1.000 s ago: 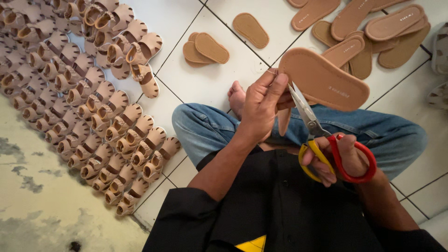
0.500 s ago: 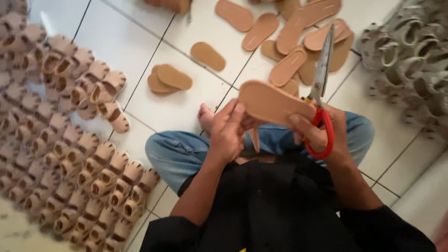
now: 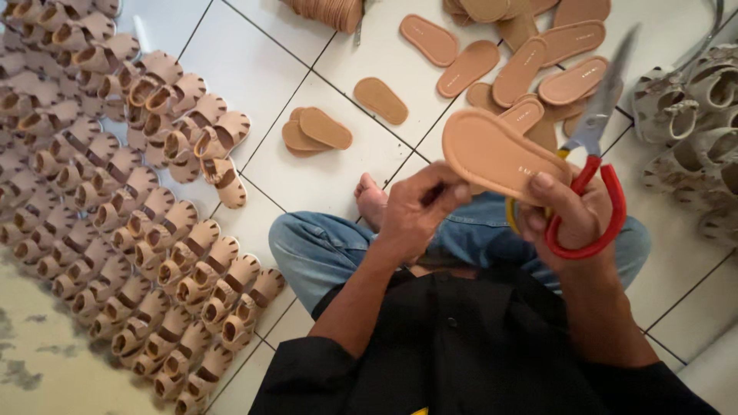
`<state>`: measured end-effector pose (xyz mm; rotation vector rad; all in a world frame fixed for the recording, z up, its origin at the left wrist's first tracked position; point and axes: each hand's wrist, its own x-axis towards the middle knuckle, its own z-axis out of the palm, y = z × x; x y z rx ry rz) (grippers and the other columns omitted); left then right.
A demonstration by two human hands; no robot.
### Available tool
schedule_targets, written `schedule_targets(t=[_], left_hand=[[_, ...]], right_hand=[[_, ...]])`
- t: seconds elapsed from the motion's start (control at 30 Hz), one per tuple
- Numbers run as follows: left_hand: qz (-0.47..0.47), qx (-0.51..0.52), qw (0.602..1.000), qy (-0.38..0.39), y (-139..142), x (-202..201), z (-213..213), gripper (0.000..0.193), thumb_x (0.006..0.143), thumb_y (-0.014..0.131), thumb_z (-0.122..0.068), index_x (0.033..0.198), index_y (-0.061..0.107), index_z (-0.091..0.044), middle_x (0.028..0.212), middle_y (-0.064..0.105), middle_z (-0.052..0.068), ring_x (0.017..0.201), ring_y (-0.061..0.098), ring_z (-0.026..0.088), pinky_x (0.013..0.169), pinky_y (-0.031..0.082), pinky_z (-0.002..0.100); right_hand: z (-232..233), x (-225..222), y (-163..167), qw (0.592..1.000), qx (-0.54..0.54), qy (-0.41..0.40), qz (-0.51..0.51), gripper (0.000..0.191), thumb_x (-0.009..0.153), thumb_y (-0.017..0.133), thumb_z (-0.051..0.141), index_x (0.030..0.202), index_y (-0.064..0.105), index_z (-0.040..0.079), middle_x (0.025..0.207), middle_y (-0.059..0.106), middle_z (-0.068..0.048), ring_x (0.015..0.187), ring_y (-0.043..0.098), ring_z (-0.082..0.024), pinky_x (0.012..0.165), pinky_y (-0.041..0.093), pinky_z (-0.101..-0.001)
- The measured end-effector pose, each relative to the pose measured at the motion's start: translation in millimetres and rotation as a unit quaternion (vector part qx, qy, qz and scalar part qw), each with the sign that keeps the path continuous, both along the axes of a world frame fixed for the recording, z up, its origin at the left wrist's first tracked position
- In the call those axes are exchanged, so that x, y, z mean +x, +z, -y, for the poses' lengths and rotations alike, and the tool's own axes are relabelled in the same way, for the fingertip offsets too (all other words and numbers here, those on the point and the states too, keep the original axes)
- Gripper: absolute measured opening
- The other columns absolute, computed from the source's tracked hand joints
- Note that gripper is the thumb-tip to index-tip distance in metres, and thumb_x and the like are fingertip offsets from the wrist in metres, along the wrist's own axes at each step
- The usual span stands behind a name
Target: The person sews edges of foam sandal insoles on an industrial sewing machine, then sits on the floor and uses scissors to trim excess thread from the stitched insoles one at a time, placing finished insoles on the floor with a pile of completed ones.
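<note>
1. The right hand [image 3: 573, 219] is closed around the red-and-yellow handled scissors [image 3: 588, 192], blades pointing up and away, and its thumb also pins the tan, flat, oval sandal sole [image 3: 496, 154] from below.
2. The left hand [image 3: 419, 207] is curled in at the near edge of that sole, fingertips pinched narrow; whether they grip a scrap or just the rim, I cannot tell.
3. The sole sits raised above the person's lap, over crossed legs in blue jeans [image 3: 323, 250], a bare foot [image 3: 373, 201] poking out.
4. How far along? Judging by the piles, a lot is finished: rows of beige strapped sandals [image 3: 154, 238] pack the floor on the left, and more heap up at the right edge [image 3: 696, 115].
5. Plenty is left too: loose tan soles [image 3: 530, 61] are scattered ahead, a small pair stacked [image 3: 315, 131] nearer, plus a ribbed stack of them at the top [image 3: 330, 11].
6. All on a white tiled floor [image 3: 330, 184] with dark grout lines; lower left it turns to a mottled, worn patch [image 3: 38, 369].
</note>
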<state>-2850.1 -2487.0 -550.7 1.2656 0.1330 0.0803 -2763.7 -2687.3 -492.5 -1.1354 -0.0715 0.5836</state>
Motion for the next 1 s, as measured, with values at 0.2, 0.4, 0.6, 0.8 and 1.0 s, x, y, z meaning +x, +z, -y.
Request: schedule_targets(t=[0.2, 0.4, 0.6, 0.8, 1.0], left_hand=[[0.097, 0.015, 0.995, -0.005, 47.1, 4.4, -11.0, 0.018, 0.107, 0.066, -0.007, 0.123, 0.064, 0.001, 0.12, 0.059, 0.003, 0.102, 0.058, 0.007, 0.092, 0.05, 0.024], [0.044, 0.027, 0.999, 0.003, 59.0, 11.8, -12.5, 0.009, 0.104, 0.064, -0.009, 0.11, 0.063, -0.002, 0.103, 0.058, -0.002, 0.087, 0.054, 0.004, 0.076, 0.046, 0.021], [-0.037, -0.1, 0.99, 0.096, 38.0, 21.0, -11.5, 0.02, 0.107, 0.063, -0.017, 0.091, 0.061, -0.005, 0.075, 0.056, -0.002, 0.057, 0.043, 0.002, 0.05, 0.033, 0.02], [-0.016, -0.077, 0.988, 0.136, 31.8, 21.9, -5.3, 0.024, 0.108, 0.062, -0.022, 0.091, 0.06, -0.005, 0.08, 0.058, -0.001, 0.059, 0.045, 0.003, 0.051, 0.034, 0.02], [-0.035, -0.127, 0.979, 0.155, 28.3, 21.5, 2.5, 0.022, 0.107, 0.064, -0.021, 0.093, 0.06, -0.005, 0.083, 0.058, 0.001, 0.059, 0.046, 0.004, 0.051, 0.034, 0.019]], right_hand=[[6.5, -3.1, -38.4, 0.943, 0.191, 0.11, -0.249, 0.024, 0.103, 0.055, 0.022, 0.109, 0.063, 0.0, 0.059, 0.051, -0.001, 0.041, 0.045, -0.008, 0.036, 0.036, -0.0219], [7.3, -18.2, -52.7, 0.988, 0.029, 0.129, -0.083, 0.049, 0.114, 0.043, 0.039, 0.101, 0.063, -0.004, 0.062, 0.053, -0.003, 0.047, 0.049, -0.011, 0.044, 0.042, -0.023], [52.2, -13.6, -35.1, 0.961, -0.158, 0.202, 0.101, 0.073, 0.097, 0.049, 0.061, 0.118, 0.067, -0.006, 0.077, 0.063, -0.005, 0.063, 0.063, -0.016, 0.06, 0.055, -0.0299], [66.8, -16.1, -35.9, 0.915, -0.144, 0.375, -0.03, 0.089, 0.083, 0.056, 0.078, 0.114, 0.069, -0.004, 0.073, 0.062, -0.008, 0.068, 0.059, -0.019, 0.062, 0.05, -0.0326], [69.1, -15.3, -62.2, 0.911, -0.16, 0.38, 0.02, 0.095, 0.081, 0.052, 0.082, 0.113, 0.076, -0.004, 0.073, 0.06, -0.007, 0.066, 0.057, -0.017, 0.06, 0.047, -0.0305]])
